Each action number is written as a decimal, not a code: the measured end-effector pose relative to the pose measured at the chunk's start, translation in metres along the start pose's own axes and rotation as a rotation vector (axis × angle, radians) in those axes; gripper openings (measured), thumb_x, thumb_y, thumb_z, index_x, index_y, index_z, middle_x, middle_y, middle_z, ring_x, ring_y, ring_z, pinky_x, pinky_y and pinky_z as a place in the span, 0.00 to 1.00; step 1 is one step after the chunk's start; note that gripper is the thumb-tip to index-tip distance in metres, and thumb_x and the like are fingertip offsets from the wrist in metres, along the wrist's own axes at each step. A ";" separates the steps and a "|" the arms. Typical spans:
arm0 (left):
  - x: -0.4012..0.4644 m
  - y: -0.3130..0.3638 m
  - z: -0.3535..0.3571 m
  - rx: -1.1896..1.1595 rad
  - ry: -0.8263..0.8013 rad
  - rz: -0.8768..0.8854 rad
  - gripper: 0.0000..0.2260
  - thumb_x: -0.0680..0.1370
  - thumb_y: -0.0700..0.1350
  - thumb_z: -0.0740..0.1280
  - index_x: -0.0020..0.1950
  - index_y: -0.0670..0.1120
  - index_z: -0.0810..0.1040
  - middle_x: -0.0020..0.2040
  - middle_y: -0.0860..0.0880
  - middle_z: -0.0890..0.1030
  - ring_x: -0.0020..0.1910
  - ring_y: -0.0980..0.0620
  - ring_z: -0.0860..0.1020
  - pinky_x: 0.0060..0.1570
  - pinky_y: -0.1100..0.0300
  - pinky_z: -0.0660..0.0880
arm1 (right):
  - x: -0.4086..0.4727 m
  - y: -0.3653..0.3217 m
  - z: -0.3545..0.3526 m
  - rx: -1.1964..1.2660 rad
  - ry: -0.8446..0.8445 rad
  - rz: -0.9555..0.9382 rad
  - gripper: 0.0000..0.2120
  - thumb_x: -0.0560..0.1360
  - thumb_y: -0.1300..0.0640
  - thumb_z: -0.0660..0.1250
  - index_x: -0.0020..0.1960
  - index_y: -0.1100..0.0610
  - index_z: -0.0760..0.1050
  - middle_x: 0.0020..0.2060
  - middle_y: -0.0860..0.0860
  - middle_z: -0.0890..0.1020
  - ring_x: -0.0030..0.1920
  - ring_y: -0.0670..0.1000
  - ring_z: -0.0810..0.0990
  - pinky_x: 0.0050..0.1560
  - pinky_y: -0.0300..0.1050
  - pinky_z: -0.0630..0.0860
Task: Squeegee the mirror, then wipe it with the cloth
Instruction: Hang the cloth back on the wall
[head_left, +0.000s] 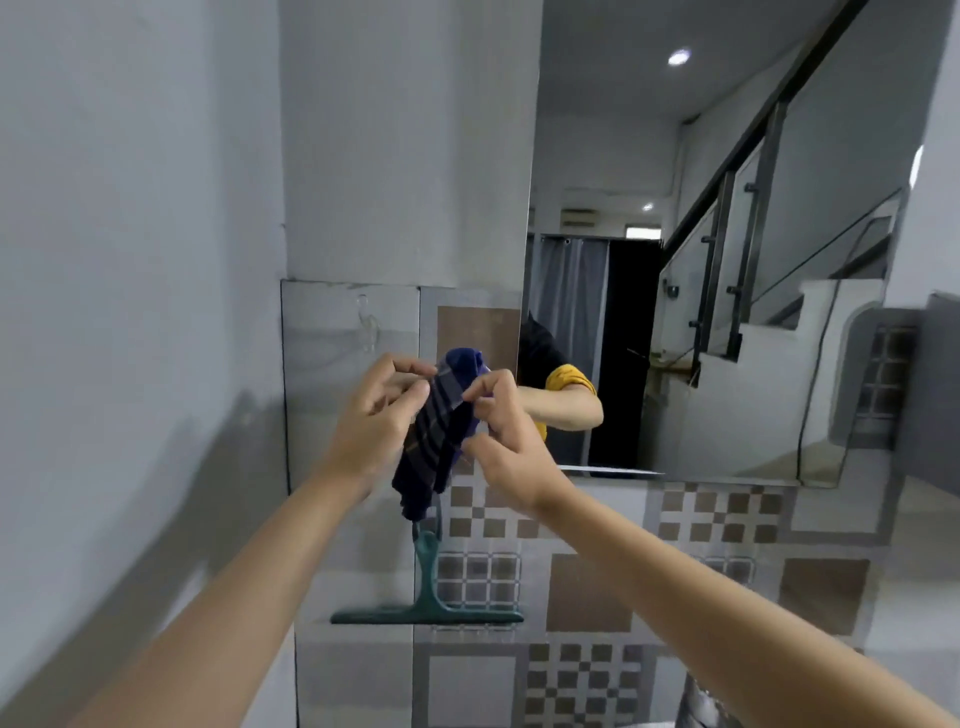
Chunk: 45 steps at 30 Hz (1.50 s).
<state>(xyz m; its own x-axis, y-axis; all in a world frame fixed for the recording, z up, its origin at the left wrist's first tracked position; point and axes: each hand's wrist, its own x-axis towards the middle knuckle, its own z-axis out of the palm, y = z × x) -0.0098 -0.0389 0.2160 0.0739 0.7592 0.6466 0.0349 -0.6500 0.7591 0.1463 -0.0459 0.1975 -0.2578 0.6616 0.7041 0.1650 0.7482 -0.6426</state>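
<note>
1. Two bare hands are meeting in front of the tiled wall, both working on one dark blue plaid cloth (439, 431).
2. On the left, the left hand (376, 415) is wrapping its grip around the cloth's left edge, fingers curled and clamped on the fabric.
3. On the right, the right hand (498, 431) is pinching the cloth's upper right edge between thumb and fingertips, so its grip is also closed on the fabric.
4. Below the hands, the cloth is hanging in a folded, bunched length, its lower end dangling over the handle of a green plastic squeegee (428, 597).
5. That squeegee is hanging upright against the wall, handle up and blade running level at the bottom; what is holding it up is hidden by the cloth.
6. Farther off and to the right, the large frameless wall mirror (701, 260) is reflecting a staircase with a glass railing, a dark doorway and a forearm in a yellow sleeve.
7. Brown and grey patterned tiles (587, 597) are covering the wall under the mirror.
</note>
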 end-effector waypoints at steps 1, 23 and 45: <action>-0.004 0.005 -0.003 0.004 -0.018 0.009 0.03 0.78 0.40 0.64 0.49 0.47 0.76 0.44 0.46 0.82 0.45 0.47 0.81 0.44 0.52 0.78 | 0.001 -0.007 -0.001 0.004 -0.021 0.002 0.15 0.68 0.68 0.56 0.49 0.53 0.62 0.35 0.67 0.71 0.34 0.65 0.69 0.34 0.65 0.68; -0.014 0.057 -0.054 0.525 0.101 0.029 0.11 0.77 0.35 0.62 0.47 0.47 0.82 0.34 0.55 0.80 0.29 0.61 0.76 0.31 0.73 0.68 | 0.032 -0.051 0.003 -0.500 0.055 -0.058 0.17 0.74 0.70 0.58 0.54 0.57 0.80 0.46 0.51 0.83 0.41 0.48 0.80 0.39 0.32 0.76; 0.073 0.004 -0.078 0.617 0.258 0.108 0.13 0.74 0.38 0.70 0.58 0.43 0.80 0.53 0.48 0.81 0.49 0.54 0.76 0.44 0.74 0.70 | 0.137 -0.008 0.041 -0.571 0.102 -0.057 0.14 0.79 0.48 0.62 0.63 0.49 0.75 0.56 0.49 0.82 0.55 0.53 0.79 0.50 0.51 0.78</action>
<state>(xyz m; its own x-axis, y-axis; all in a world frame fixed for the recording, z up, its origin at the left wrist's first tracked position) -0.0818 0.0163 0.2721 -0.1285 0.6228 0.7718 0.6093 -0.5645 0.5569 0.0707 0.0372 0.2869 -0.1931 0.5998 0.7765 0.6484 0.6720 -0.3579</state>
